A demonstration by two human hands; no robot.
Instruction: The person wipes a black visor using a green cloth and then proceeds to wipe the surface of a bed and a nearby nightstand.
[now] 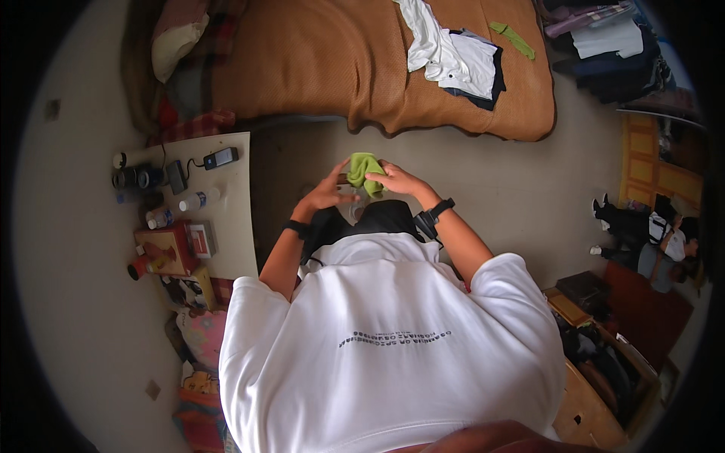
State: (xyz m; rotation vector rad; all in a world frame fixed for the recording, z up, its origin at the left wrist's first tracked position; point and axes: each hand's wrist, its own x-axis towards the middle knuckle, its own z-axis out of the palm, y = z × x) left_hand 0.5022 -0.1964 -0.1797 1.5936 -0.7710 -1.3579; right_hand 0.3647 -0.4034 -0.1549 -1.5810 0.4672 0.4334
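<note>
A bunched light-green cloth piece, which looks like a sock (364, 167), is held up in front of my lap. My right hand (400, 183) pinches it from the right side, with the thumb and fingers pressed on the fabric. At its left edge my left hand (326, 195) has its fingers spread; whether a fingertip touches the cloth I cannot tell. A similar long green sock (515, 41) lies on the bed. Close to it is a white shirt (470, 64) on top of a dark garment (495, 94).
Ahead stands a bed with a brown cover (317, 64). To my left, a white table (236, 196) carries a water bottle (198, 200), a phone-like device (221, 158) and a red box (168, 248). Two people (655, 245) are at the far right. Piled clothes (615, 64) lie at the upper right.
</note>
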